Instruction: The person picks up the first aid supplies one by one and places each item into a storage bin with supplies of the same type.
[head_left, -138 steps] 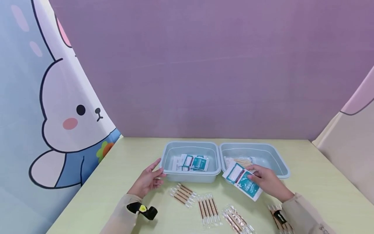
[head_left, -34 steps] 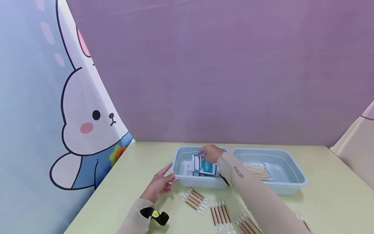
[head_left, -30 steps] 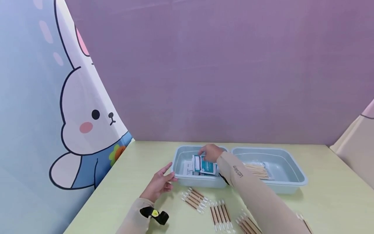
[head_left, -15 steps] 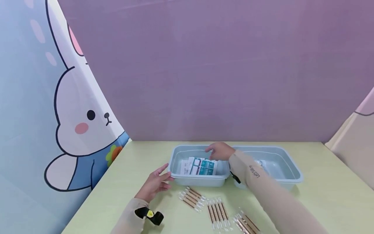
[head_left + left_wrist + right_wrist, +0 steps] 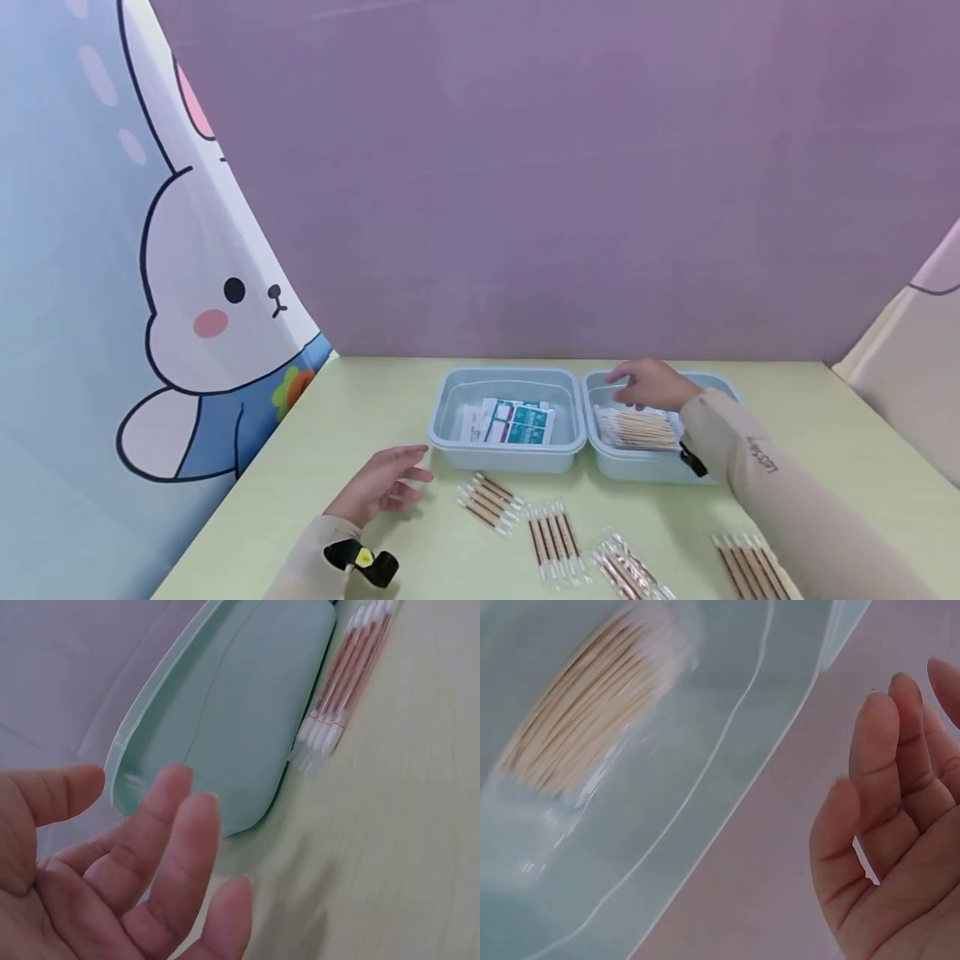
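In the head view my left hand (image 5: 382,483) hovers by the left corner of the left light-blue bin (image 5: 510,457), fingers loosely bent and holding nothing. That bin contains several flat white and teal packets (image 5: 528,423). My right hand (image 5: 652,385) is over the back of the right light-blue bin (image 5: 637,468). Its fingers are relaxed, with nothing between them in the right wrist view. Beneath it lies a clear bag of wooden-stick cotton swabs (image 5: 643,429). The left wrist view shows my left fingers apart from the bin wall (image 5: 247,712).
Packs of brown-stick swabs in clear wrappers lie in front of the bins: one tilted pack (image 5: 487,504), a second pack (image 5: 555,542), a shiny pack (image 5: 630,571) and a right pack (image 5: 752,567). A purple backdrop (image 5: 525,208) rises behind the table (image 5: 360,417).
The teal packet my right hand held earlier now lies in the left bin. My right hand has moved right, over the right bin. My left hand has come away from the left bin's rim.
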A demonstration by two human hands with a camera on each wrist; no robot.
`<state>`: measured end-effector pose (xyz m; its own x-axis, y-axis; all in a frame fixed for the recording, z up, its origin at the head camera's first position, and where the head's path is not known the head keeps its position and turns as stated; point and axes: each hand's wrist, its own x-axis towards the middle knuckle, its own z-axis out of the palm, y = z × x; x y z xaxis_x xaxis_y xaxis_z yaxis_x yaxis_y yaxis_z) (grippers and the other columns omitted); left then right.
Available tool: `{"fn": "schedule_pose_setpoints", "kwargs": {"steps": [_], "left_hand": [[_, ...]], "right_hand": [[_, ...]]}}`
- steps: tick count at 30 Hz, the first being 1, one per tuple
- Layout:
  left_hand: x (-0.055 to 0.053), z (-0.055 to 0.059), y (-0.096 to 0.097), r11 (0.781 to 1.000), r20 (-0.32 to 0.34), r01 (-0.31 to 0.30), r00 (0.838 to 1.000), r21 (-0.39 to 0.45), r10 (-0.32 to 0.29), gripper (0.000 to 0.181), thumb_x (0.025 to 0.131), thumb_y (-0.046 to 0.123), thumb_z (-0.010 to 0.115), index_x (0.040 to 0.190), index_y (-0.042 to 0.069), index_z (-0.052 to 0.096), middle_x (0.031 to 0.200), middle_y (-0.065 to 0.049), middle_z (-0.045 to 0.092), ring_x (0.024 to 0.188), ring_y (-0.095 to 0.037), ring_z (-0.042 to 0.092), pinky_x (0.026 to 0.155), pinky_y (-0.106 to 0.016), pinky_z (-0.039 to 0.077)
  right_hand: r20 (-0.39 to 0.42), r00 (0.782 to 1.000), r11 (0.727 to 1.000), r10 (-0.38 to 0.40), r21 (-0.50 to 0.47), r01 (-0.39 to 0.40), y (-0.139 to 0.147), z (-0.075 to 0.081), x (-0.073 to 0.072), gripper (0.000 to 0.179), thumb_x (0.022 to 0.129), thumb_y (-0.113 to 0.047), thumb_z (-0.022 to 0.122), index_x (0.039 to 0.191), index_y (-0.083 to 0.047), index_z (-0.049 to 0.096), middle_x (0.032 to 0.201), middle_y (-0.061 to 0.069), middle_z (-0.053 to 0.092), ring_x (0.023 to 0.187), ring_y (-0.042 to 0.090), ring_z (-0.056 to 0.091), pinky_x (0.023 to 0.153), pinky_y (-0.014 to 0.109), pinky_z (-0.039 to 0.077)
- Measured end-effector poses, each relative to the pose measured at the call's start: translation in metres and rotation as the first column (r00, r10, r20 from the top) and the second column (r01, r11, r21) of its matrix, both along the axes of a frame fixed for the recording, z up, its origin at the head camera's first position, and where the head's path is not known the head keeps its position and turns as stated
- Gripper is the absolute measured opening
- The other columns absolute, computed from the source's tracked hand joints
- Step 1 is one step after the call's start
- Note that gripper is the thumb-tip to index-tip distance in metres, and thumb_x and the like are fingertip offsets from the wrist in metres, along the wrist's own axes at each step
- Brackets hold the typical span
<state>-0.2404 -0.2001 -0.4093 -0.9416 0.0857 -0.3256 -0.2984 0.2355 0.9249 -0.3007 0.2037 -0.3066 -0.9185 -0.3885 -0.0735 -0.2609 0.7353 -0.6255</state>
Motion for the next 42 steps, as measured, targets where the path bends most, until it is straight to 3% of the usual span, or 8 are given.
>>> {"fn": "schedule_pose_setpoints", "kwargs": {"steps": [6,11,15,19,25,32,36,42], "left_hand": [[0.007,0.001,0.002,0.991,-0.009,0.069,0.997,-0.114,-0.070,0.052,0.096,0.034,0.055,0.132,-0.003,0.050,0.088,-0.004,0.069,0.061,-0.015,0.061,0.061,-0.031,0.049],[0.014,0.003,0.003,0.963,-0.097,0.094,0.988,-0.254,-0.122,0.042,0.096,0.026,0.057,0.126,-0.004,0.056,0.084,-0.005,0.070,0.056,-0.017,0.060,0.054,-0.028,0.043],[0.017,0.004,0.006,0.940,-0.189,0.124,0.963,-0.319,-0.191,0.036,0.093,0.017,0.060,0.120,-0.006,0.059,0.079,-0.006,0.068,0.053,-0.017,0.056,0.053,-0.030,0.044],[0.016,0.005,0.010,0.934,-0.242,0.186,0.934,-0.304,-0.265,0.038,0.092,0.013,0.061,0.122,-0.010,0.056,0.083,-0.007,0.066,0.060,-0.019,0.057,0.060,-0.033,0.049],[0.012,0.006,0.011,0.891,-0.278,0.272,0.881,-0.365,-0.382,0.043,0.091,0.014,0.063,0.128,-0.007,0.054,0.098,-0.009,0.066,0.092,-0.026,0.060,0.075,-0.039,0.050],[0.008,0.004,0.013,0.815,-0.222,0.211,0.898,-0.540,-0.380,0.041,0.085,0.016,0.071,0.122,0.001,0.061,0.091,-0.006,0.065,0.080,-0.022,0.060,0.070,-0.041,0.050],[0.008,0.001,0.018,0.772,-0.183,0.231,0.894,-0.593,-0.409,0.042,0.083,0.017,0.073,0.121,0.004,0.062,0.088,-0.003,0.065,0.075,-0.018,0.058,0.067,-0.039,0.048],[0.005,-0.002,0.030,0.729,-0.181,0.225,0.883,-0.647,-0.434,0.045,0.080,0.018,0.075,0.121,0.005,0.063,0.088,-0.002,0.064,0.072,-0.015,0.056,0.065,-0.036,0.047]], "right_hand": [[-0.023,0.999,0.999,-0.039,-0.005,0.039,0.029,-0.002,0.008,0.036,0.092,-0.011,0.062,0.122,0.007,0.058,0.084,0.006,0.063,0.069,0.019,0.057,0.065,0.036,0.049],[-0.036,0.996,0.996,-0.085,-0.028,0.084,0.048,-0.005,0.014,0.036,0.092,-0.012,0.062,0.122,0.007,0.058,0.090,0.006,0.065,0.071,0.020,0.058,0.066,0.038,0.048],[-0.063,0.993,0.994,-0.103,-0.040,0.101,0.066,-0.008,0.020,0.037,0.092,-0.012,0.061,0.123,0.008,0.056,0.091,0.007,0.067,0.070,0.020,0.057,0.065,0.037,0.048],[-0.150,0.977,0.987,-0.154,-0.068,0.145,0.082,-0.015,0.030,0.039,0.093,-0.012,0.061,0.124,0.010,0.055,0.086,0.007,0.067,0.069,0.018,0.059,0.064,0.037,0.049],[-0.262,0.916,0.952,-0.302,-0.138,0.274,0.110,-0.034,0.056,0.042,0.094,-0.018,0.062,0.124,0.011,0.054,0.082,0.010,0.067,0.064,0.014,0.059,0.058,0.031,0.048],[-0.328,0.872,0.931,-0.365,-0.105,0.350,0.143,-0.050,0.074,0.042,0.095,-0.020,0.062,0.122,0.011,0.055,0.080,0.012,0.068,0.063,0.007,0.057,0.056,0.029,0.044],[-0.338,0.852,0.916,-0.399,-0.098,0.390,0.152,-0.060,0.081,0.042,0.095,-0.022,0.060,0.122,0.011,0.054,0.085,0.014,0.068,0.062,0.005,0.058,0.055,0.029,0.043],[-0.325,0.829,0.890,-0.455,-0.127,0.438,0.153,-0.074,0.086,0.041,0.095,-0.020,0.060,0.122,0.011,0.054,0.086,0.014,0.067,0.061,-0.002,0.055,0.054,0.027,0.041]]}}
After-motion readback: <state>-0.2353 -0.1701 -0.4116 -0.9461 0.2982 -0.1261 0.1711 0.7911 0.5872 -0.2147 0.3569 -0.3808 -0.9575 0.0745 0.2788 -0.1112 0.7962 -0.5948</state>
